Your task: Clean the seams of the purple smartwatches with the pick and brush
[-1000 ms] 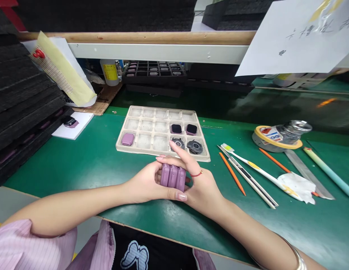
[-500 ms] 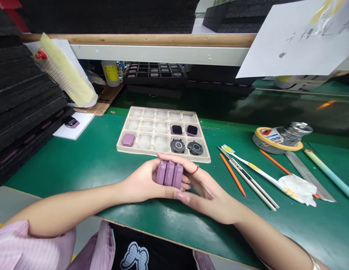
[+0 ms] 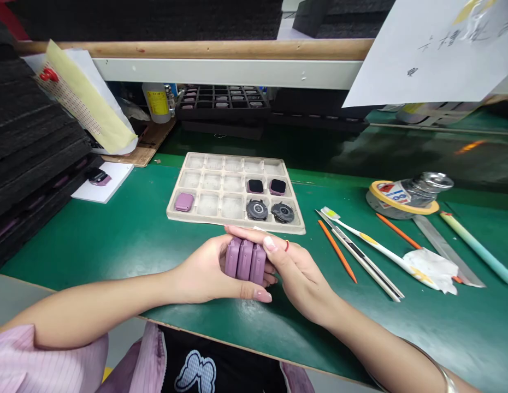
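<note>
Three purple watch cases (image 3: 244, 261) stand side by side in a row, held just in front of the tray. My left hand (image 3: 205, 270) is wrapped round them, its thumb along the near side and its fingertips showing beyond their right end. My right hand (image 3: 301, 275) closes on the same row from the right, with its fingers stretched along the far side and its thumb bent at the upper right corner. Behind my hands lies a pale plastic tray (image 3: 208, 219). It carries a purple watch case (image 3: 184, 202), two dark-screened watch faces (image 3: 255, 186) and two round black watch parts (image 3: 257, 209).
To the right lie an orange stick (image 3: 338, 251), a white toothbrush (image 3: 381, 254), tweezers (image 3: 352, 245) and a metal ruler (image 3: 446, 251). A tape roll (image 3: 401, 205) surrounds a metal-topped bottle (image 3: 432, 184). Black foam trays (image 3: 33, 109) are stacked at left, below the shelf edge (image 3: 221, 72).
My right thumb has lifted from beside the left thumb's tip to the upper right of the watch cases. The cases stay in my hands; the view has shifted slightly.
</note>
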A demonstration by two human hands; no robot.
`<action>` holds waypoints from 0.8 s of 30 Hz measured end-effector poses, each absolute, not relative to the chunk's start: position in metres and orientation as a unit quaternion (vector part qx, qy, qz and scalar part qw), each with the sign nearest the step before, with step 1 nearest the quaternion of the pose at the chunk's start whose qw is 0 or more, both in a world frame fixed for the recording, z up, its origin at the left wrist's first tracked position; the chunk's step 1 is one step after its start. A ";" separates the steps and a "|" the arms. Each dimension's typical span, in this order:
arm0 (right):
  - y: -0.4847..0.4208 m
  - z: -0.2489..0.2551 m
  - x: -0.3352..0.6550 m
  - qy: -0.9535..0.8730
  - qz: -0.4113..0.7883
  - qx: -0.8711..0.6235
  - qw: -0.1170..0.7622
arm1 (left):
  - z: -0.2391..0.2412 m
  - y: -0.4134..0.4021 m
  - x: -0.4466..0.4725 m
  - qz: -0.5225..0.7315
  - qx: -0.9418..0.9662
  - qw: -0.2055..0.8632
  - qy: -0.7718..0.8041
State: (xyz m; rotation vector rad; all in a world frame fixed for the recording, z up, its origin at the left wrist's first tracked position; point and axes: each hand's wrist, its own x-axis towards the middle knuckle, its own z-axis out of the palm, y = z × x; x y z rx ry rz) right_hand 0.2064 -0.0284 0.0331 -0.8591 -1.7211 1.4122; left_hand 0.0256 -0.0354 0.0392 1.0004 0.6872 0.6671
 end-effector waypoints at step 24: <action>-0.025 0.027 0.209 -0.591 0.591 -0.319 0.447 | 0.034 -0.035 0.024 0.387 0.635 0.568 0.354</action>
